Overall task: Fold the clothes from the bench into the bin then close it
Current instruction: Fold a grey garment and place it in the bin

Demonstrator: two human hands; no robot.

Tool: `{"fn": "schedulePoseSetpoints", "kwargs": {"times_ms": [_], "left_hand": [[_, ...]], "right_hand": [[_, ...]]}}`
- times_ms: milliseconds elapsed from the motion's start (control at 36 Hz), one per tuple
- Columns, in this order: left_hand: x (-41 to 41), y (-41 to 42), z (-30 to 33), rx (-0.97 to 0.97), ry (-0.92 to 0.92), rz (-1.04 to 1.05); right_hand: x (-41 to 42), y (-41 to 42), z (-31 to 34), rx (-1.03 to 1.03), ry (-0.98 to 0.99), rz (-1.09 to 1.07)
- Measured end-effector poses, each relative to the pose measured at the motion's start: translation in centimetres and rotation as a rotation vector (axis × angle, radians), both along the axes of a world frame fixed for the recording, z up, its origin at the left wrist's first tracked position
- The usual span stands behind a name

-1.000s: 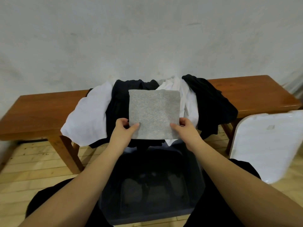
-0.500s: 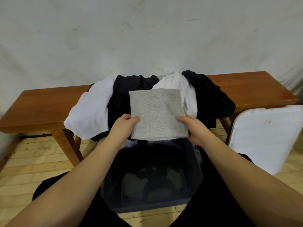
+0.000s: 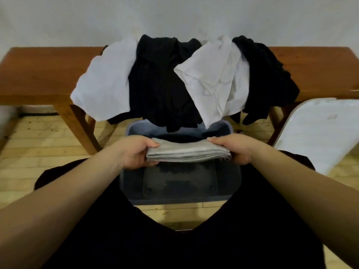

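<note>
**Folded grey piece now flat over the bin**

Our left hand [image 3: 136, 152] and right hand [image 3: 233, 150] pinch the folded grey garment [image 3: 187, 153] by its ends; upright a second ago, it now lies level above the open bin [image 3: 236, 171], ready to lower. Unfolded clothes [image 3: 161, 82] remain at the bench [image 3: 38, 74] front edge.

No writing, label, brand or number can be read anywhere here, neither on the clothes, the bin, the bench nor the white lid.

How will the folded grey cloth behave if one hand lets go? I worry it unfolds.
The folded grey cloth sags slightly between the left hand and right hand, so probably floppy. Its stacked layers look loose; it would likely droop open.
</note>
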State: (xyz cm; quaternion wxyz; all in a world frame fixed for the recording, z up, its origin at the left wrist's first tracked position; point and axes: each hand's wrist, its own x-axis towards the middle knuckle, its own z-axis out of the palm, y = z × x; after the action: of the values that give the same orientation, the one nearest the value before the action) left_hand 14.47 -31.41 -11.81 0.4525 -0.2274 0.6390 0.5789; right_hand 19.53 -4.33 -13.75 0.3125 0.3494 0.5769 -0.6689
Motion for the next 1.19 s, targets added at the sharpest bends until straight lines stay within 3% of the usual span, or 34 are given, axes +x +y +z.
{"fn": "schedulePoseSetpoints", "kwargs": {"times_ms": [278, 500, 611, 694, 750, 833, 889, 972, 1056, 1111, 1167, 1194], "left_hand": [[-2.4, -0.9, -13.1, -0.276, -0.287, -0.050], [-3.7, -1.6, -22.9, -0.455, -0.377, -0.183], [-4.5, -2.4, -27.6, -0.542, -0.448, -0.235], [-5.0, -3.0, -30.6, -0.631, -0.301, -0.286], [-4.6, -3.0, -30.6, -0.677, -0.161, -0.185], [-4.2, -3.7, -31.3, -0.761, -0.052, -0.296], [-4.5, -4.2, -32.1, -0.668, -0.141, 0.024], [-4.1, -4.4, -33.0, -0.690, -0.094, 0.055], [-3.1, -4.2, -33.8, -0.628, -0.183, 0.203], [-2.3, -4.6, -34.7, -0.646, -0.156, 0.166], [-1.3, -5.2, -36.1, -0.772, -0.133, -0.074], [-0.4, -5.8, -37.0, -0.788, -0.035, -0.305]], "right_hand": [[-2.6, -3.9, -13.3, 0.233, -0.385, 0.340], [-3.5, -6.2, -21.3, 0.321, -0.413, 0.566], [-4.1, -7.5, -25.1, 0.365, -0.425, 0.557], [-4.8, -8.4, -27.3, 0.354, -0.302, 0.571], [-5.2, -8.9, -27.7, 0.358, -0.216, 0.559], [-5.6, -9.5, -29.0, 0.386, -0.130, 0.538], [-5.4, -9.8, -30.2, 0.375, -0.119, 0.522], [-5.1, -10.4, -32.3, 0.336, -0.166, 0.580], [-4.6, -11.0, -34.5, 0.351, -0.244, 0.675], [-4.1, -11.5, -36.0, 0.376, -0.294, 0.741], [-3.7, -12.0, -36.9, 0.395, -0.321, 0.828], [-3.4, -12.2, -37.5, 0.415, -0.311, 0.876]]}}
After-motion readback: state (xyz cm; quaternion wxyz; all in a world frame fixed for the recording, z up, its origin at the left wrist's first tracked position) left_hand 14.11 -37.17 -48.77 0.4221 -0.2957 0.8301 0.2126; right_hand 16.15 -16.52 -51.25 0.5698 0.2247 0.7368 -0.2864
